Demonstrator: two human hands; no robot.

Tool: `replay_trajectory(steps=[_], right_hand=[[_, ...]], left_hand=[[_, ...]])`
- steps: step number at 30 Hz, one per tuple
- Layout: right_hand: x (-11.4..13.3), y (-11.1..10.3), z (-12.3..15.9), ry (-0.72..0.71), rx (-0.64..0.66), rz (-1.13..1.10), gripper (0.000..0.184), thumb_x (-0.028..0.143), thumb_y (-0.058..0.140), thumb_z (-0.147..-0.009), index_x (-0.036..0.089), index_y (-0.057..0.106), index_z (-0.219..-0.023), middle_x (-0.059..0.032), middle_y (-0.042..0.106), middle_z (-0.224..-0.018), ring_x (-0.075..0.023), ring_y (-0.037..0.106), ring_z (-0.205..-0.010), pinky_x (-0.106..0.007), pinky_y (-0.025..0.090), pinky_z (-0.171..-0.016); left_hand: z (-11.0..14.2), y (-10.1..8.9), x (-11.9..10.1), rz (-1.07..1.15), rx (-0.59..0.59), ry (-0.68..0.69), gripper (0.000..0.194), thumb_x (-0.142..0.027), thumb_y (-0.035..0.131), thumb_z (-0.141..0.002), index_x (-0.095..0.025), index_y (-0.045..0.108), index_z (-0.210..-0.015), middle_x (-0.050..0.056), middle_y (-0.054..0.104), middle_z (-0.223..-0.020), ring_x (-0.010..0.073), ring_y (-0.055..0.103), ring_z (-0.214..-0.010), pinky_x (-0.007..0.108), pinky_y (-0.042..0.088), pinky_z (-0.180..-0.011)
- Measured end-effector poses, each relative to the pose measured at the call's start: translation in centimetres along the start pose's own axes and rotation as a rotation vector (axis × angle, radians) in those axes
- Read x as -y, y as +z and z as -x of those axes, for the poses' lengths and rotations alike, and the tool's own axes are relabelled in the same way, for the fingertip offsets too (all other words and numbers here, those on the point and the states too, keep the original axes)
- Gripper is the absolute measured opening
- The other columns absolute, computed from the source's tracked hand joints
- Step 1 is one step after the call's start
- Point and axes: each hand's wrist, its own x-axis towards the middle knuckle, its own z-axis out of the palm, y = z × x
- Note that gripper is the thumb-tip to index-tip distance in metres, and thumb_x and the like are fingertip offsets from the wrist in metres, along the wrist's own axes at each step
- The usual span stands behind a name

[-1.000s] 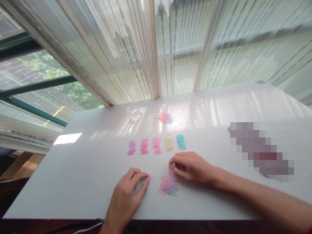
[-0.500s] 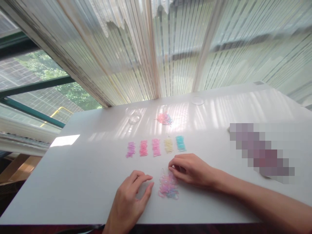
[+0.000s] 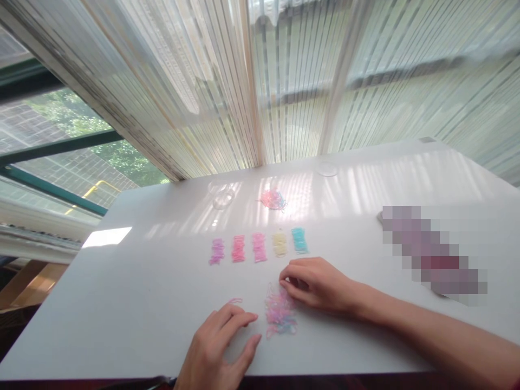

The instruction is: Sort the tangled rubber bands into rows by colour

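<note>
My left hand (image 3: pixel 217 344) hovers low over the table, thumb and fingers apart with nothing seen between them. Just beyond its knuckles lies a single pink rubber band (image 3: pixel 235 300). My right hand (image 3: pixel 319 284) rests at the upper right of a loose pile of pastel rubber bands (image 3: pixel 280 317). Its fingertips are pinched together, and anything in them is too small to make out. Beyond the hands, sorted bands lie in a row: purple (image 3: pixel 216 251), coral pink (image 3: pixel 238 248), pink (image 3: pixel 259 247), pale yellow (image 3: pixel 279 242) and turquoise (image 3: pixel 299 240).
The white table (image 3: pixel 142 303) reaches to a striped curtain (image 3: pixel 292 119). Farther back are a mixed heap of bands (image 3: pixel 273 199), a clear round container (image 3: pixel 223 199) and a clear disc (image 3: pixel 327 169). A blurred-out object (image 3: pixel 434 254) lies at the right.
My left hand has drawn back toward the near edge, its thumb and fingers spread wider. The pink band beyond its knuckles now shows. My right hand has hardly moved.
</note>
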Motion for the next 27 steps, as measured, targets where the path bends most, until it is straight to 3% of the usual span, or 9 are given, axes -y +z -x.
replay_trajectory(steps=[3, 8, 16, 21, 27], right_hand=[[0.1, -0.1, 0.0, 0.009, 0.010, 0.005, 0.017, 0.018, 0.052, -0.096, 0.019, 0.068, -0.091, -0.0005, 0.065, -0.072, -0.0133, 0.054, -0.063, -0.025, 0.040, -0.063], [0.2, -0.1, 0.0, 0.006, 0.012, 0.006, 0.017, 0.017, 0.053, -0.095, 0.019, 0.069, -0.090, -0.0007, 0.066, -0.072, -0.0135, 0.054, -0.063, -0.025, 0.039, -0.062], [0.1, 0.2, 0.1, -0.004, -0.003, 0.013, 0.016, 0.019, 0.054, -0.096, 0.018, 0.070, -0.091, -0.0009, 0.066, -0.072, -0.0131, 0.054, -0.062, -0.024, 0.038, -0.062], [0.2, 0.4, 0.1, -0.037, -0.047, -0.001, 0.018, 0.019, 0.053, -0.097, 0.018, 0.070, -0.090, -0.0008, 0.065, -0.071, -0.0128, 0.054, -0.061, -0.024, 0.040, -0.062], [0.6, 0.3, 0.3, -0.125, -0.057, -0.050, 0.020, 0.033, 0.056, -0.101, 0.019, 0.069, -0.100, -0.0023, 0.066, -0.076, -0.0144, 0.058, -0.067, -0.025, 0.044, -0.065]], left_hand=[[0.5, 0.7, -0.2, -0.022, 0.029, 0.025, 0.018, -0.023, 0.069, -0.094, -0.023, 0.069, -0.112, 0.004, 0.071, -0.090, 0.0187, 0.069, -0.076, 0.028, 0.060, -0.070], [0.4, 1.8, -0.7, -0.019, 0.045, 0.023, 0.013, -0.015, 0.061, -0.098, -0.023, 0.071, -0.096, 0.004, 0.068, -0.084, 0.0174, 0.067, -0.071, 0.029, 0.057, -0.069], [-0.3, 1.1, -0.8, -0.040, 0.069, 0.008, 0.010, -0.018, 0.067, -0.093, -0.022, 0.070, -0.102, 0.005, 0.070, -0.089, 0.0190, 0.067, -0.074, 0.030, 0.057, -0.070], [-0.2, 1.2, -0.6, -0.014, 0.054, 0.029, 0.014, -0.013, 0.061, -0.097, -0.022, 0.070, -0.092, 0.004, 0.069, -0.083, 0.0169, 0.067, -0.072, 0.027, 0.056, -0.068], [-1.8, 0.1, -1.7, 0.072, -0.016, -0.012, 0.013, -0.015, 0.060, -0.097, -0.022, 0.068, -0.090, 0.003, 0.071, -0.082, 0.0139, 0.062, -0.062, 0.024, 0.055, -0.061]])
